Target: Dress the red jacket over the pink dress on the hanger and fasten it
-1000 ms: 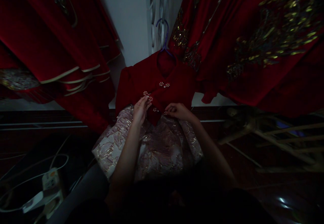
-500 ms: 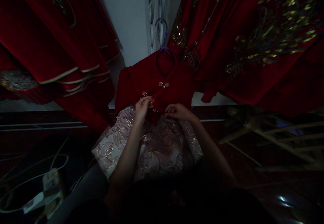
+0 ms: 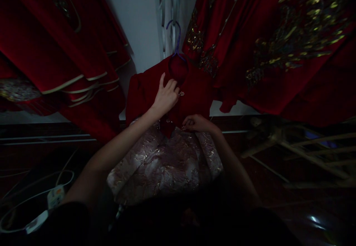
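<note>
Top (image 3: 196, 107): plain deep red. Flower clasp (image 3: 181, 94) on its chest: pale, petal pattern, probably pearly white, too dim to be sure. Skirt (image 3: 178, 164): muted pink and silvery, raised leafy brocade, gold glints. Hanger (image 3: 178, 40): purple. Left-side garments (image 3: 55, 38): red, cream-gold piping (image 3: 62, 85), glittery silver-gold band (image 3: 18, 89). Right-side garment (image 3: 236, 42): red, feathery sprays of gold sequins (image 3: 308, 23). Wall (image 3: 130, 19): pale blue-grey. Power strip (image 3: 55, 197): off-white, orange patch. Slatted frame (image 3: 307, 154): dull tan. Floor (image 3: 278, 201): dark reddish brown.
</note>
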`<action>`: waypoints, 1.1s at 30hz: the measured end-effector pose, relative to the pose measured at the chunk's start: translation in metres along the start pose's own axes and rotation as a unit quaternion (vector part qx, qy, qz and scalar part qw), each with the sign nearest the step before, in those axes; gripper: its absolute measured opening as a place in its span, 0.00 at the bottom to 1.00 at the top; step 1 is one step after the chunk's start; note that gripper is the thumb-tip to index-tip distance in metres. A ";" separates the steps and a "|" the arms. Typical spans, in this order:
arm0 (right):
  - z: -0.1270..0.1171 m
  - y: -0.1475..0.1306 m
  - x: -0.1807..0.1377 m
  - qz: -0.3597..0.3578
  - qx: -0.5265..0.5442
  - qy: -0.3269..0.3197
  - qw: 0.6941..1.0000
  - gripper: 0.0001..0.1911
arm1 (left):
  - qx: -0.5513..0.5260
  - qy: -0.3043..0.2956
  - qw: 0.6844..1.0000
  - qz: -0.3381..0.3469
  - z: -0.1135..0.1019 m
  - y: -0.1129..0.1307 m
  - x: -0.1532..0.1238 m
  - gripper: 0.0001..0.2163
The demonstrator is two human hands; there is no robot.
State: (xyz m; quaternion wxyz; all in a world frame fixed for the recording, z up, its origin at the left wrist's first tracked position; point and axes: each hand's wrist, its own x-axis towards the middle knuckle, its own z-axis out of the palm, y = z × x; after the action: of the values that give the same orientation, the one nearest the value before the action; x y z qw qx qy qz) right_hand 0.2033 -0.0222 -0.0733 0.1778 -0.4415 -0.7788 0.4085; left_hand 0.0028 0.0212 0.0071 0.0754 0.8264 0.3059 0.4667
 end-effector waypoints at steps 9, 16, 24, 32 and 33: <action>-0.005 0.005 -0.003 -0.011 -0.020 0.019 1.000 0.12 | -0.001 -0.089 0.996 0.028 -0.008 -0.031 0.029 0.05; -0.008 0.006 -0.005 -0.010 -0.020 0.026 0.999 0.11 | 0.011 -0.126 0.991 0.045 0.003 -0.037 0.027 0.02; -0.009 0.007 -0.005 -0.002 -0.020 0.027 0.999 0.10 | 0.054 -0.117 0.990 0.054 0.002 -0.043 0.029 0.04; -0.009 0.006 -0.005 -0.001 -0.017 0.017 1.000 0.09 | 0.034 -0.149 0.986 0.065 -0.006 -0.038 0.035 0.03; -0.009 0.006 -0.005 -0.001 -0.020 0.020 1.000 0.09 | 0.030 -0.153 0.985 0.067 -0.007 -0.037 0.036 0.03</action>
State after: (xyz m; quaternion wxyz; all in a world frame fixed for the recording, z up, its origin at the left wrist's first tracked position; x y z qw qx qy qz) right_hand 0.2149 -0.0210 -0.0722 0.1846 -0.4524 -0.7835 0.3840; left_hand -0.0053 0.0703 0.0216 0.0650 0.9087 0.2488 0.3289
